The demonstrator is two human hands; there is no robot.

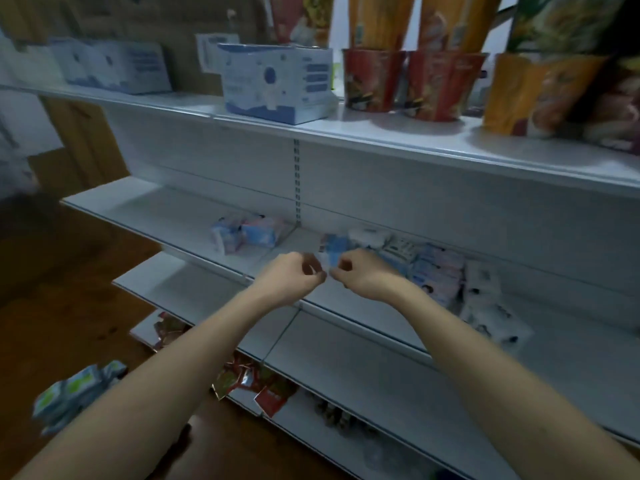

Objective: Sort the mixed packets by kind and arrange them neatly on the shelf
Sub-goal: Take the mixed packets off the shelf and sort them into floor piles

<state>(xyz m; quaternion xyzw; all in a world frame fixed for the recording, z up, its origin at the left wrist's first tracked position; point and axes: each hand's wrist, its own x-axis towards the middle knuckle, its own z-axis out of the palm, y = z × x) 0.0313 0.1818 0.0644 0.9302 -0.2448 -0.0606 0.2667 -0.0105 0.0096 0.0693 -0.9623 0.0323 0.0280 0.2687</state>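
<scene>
Packets lie in two lots on the middle shelf [180, 216], and sorting looks barely begun. Toward the left part of that shelf, near its back wall, a small cluster of blue and pink packets [247, 232] sits apart from the rest. Just right of it, over the shelf's front edge, the left hand [291, 277] and the right hand [360, 273] meet, fingers curled, both pinching one small blue-and-white packet [329, 258] between them; blur hides exactly how the fingers lie. Further right, a long loose heap of mixed packets [436, 271] runs along the shelf toward its right end, blue, pink and white ones overlapping and tilted, ending in white packets with dark print [485, 306] near the front edge.

Judging from this, only the left cluster may count as sorted, and even it is not squared up. The heap on the right still needs separating by kind and lining up in rows. Red sachets [256, 379] on the lower shelf [363, 372] look scattered too.
</scene>
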